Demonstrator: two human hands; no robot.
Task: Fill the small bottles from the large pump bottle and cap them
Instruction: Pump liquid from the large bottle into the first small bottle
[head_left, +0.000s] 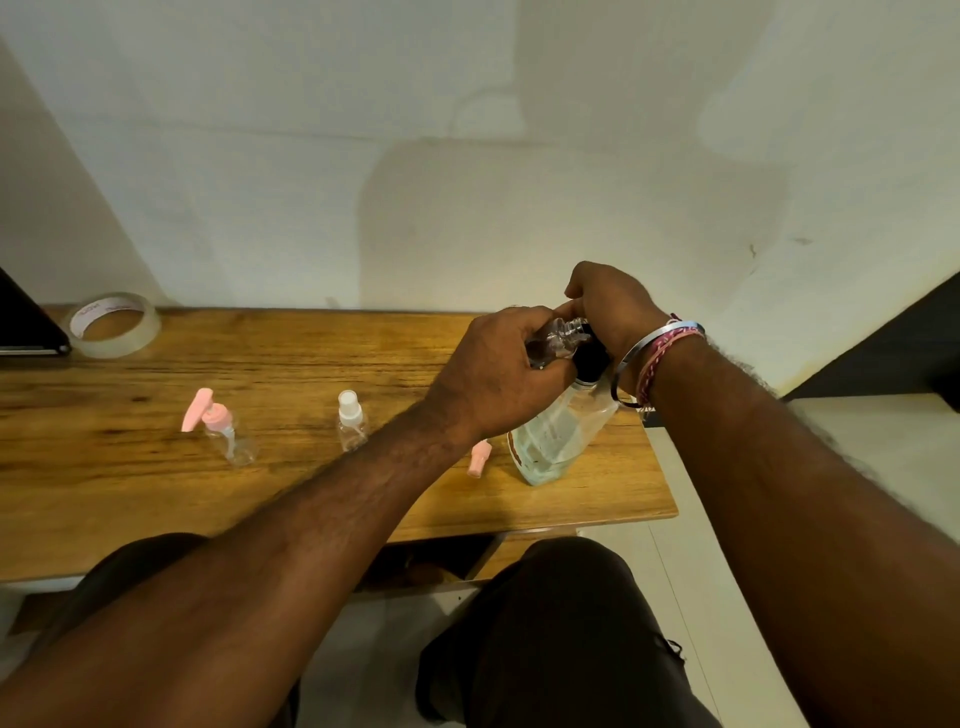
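The large clear pump bottle (556, 441) stands near the right end of the wooden table (260, 374), its black pump head (592, 358) mostly hidden. My right hand (613, 306) sits curled over the top of that pump head. My left hand (498, 374) grips a small clear bottle (563, 338), tilted with its threaded open neck against the pump. A loose pink cap (478, 457) lies on the table beside the large bottle. Left of it stand a small bottle with a white spray cap (352, 423) and another with a pink pump top (223, 428).
A roll of clear tape (111, 325) lies at the back left, beside a dark flat device (26, 322) at the left edge. The wall rises right behind the table. The table's right edge is close to the large bottle. My knees are below the front edge.
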